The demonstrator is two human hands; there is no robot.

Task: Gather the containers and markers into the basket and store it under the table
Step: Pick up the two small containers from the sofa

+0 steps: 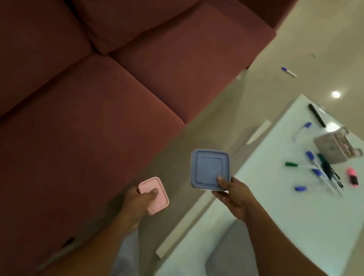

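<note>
Pink is the colour of the smaller container, and you hold it in your left hand: thumb pressed on the lid, fingers curled round its side, so the grip is closed on it. It hangs over the strip of floor between the sofa and the table. Your right hand pinches the larger blue container at its near right corner, thumb on top of the lid and fingers underneath. That one sits in the air just off the table's left edge, lid up and roughly level. The two containers are apart, the blue one higher in view and closer to the table.

On the table's far half lie the markers. A black marker lies near the far edge, with a blue-capped marker just inside it. Nearer you, a loose heap of markers lies crossed over one another with blue and dark caps, and a green-capped marker points out of it toward the left edge. A pink highlighter lies beside the heap toward the right edge. A small box stands between the heap and the black marker; its details are blurred.

At the table's near end you see a grey rounded shape, too blurred to say whether it rests on the top or beneath it. One more marker lies on the floor beyond the table's far edge, near the sofa's arm.
</note>
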